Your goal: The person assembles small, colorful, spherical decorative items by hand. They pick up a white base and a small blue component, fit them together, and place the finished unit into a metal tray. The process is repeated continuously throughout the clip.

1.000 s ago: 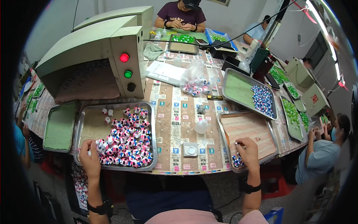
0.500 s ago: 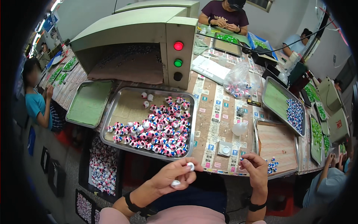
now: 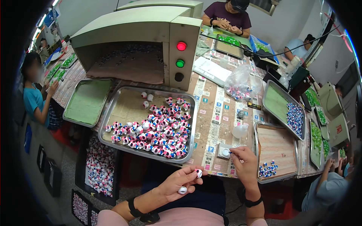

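My left hand (image 3: 175, 184) pinches a small white and pink toy head (image 3: 198, 173) between thumb and fingers, its pale hollow side showing. A second white hollow piece (image 3: 183, 190) sits in the lower fingers of that hand. My right hand (image 3: 247, 165) is closed in a pinch on a tiny blue piece (image 3: 231, 152), right over a small white round dish (image 3: 225, 152) on a square base. Several small blue and white pieces (image 3: 267, 169) lie on the paper-lined tray (image 3: 277, 145) to the right of it. A metal tray (image 3: 122, 107) of pink, white and blue figures (image 3: 162, 130) stands left of my hands.
Behind the trays stands a conveyor oven (image 3: 130, 49) with lit red and green buttons. A squeeze bottle (image 3: 240, 131), a plastic bag of pieces (image 3: 243, 83) and a tilted green-lined tray (image 3: 275, 100) stand right. Black crates (image 3: 98, 165) of figures sit low left. Co-workers (image 3: 228, 19) sit around.
My right hand has moved left and slightly toward me, bringing the blue piece to the white dish. My left hand has shifted slightly down and right, turning the toy head. The view has shifted slightly.
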Motion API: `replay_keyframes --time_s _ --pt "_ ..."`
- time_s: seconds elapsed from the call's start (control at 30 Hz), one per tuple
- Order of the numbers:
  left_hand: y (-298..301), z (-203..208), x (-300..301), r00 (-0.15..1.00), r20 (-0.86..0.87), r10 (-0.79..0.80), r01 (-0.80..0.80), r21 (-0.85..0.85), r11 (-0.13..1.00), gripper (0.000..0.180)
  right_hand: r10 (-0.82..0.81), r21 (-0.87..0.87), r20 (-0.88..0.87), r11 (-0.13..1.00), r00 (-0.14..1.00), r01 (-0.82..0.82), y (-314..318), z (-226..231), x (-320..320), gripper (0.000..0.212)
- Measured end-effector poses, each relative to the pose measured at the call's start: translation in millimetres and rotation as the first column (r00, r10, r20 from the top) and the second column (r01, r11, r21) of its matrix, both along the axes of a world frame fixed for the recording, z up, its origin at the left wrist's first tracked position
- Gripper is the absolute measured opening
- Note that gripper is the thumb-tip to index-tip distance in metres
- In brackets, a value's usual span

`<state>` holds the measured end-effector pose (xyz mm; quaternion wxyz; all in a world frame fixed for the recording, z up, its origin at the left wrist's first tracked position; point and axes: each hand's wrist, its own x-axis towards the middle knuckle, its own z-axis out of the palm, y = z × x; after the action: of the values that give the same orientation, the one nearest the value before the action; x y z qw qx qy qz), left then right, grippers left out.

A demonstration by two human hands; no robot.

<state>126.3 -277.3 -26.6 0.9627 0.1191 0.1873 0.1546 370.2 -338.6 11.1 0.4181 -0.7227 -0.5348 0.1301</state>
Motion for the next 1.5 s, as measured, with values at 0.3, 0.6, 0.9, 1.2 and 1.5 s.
replay_keyframes --time_s 0.3,0.6,0.9,1.2,1.5 --pt "-3.9 -1.4 -1.1 0.998 -0.05 0.029 -0.031 -0.034 0.999 0.03 0.039 -0.032 0.339 0.999 0.94 -0.03 10.4 -6.9 -6.1 0.012" --pt "-6.2 -1.2 7.1 0.997 -0.071 0.027 -0.026 0.008 1.0 0.033 0.028 0.009 0.227 0.999 0.974 -0.031 8.4 -1.8 -10.9 0.014" --pt "-6.5 3.6 16.7 0.986 -0.165 0.023 -0.009 0.09 0.996 0.033 0.137 0.019 -0.248 0.99 0.959 -0.137 -22.1 25.1 -48.9 0.018" --pt "-9.4 2.5 19.1 0.984 -0.173 0.048 -0.018 0.173 0.985 0.035 0.197 0.012 -0.293 0.979 0.936 -0.203 -25.7 20.0 -53.9 0.02" --pt "-14.6 8.1 14.6 0.961 -0.249 0.123 -0.041 0.309 0.95 0.029 0.27 -0.012 -0.318 0.957 0.909 -0.289 -30.1 14.7 -50.9 0.019"
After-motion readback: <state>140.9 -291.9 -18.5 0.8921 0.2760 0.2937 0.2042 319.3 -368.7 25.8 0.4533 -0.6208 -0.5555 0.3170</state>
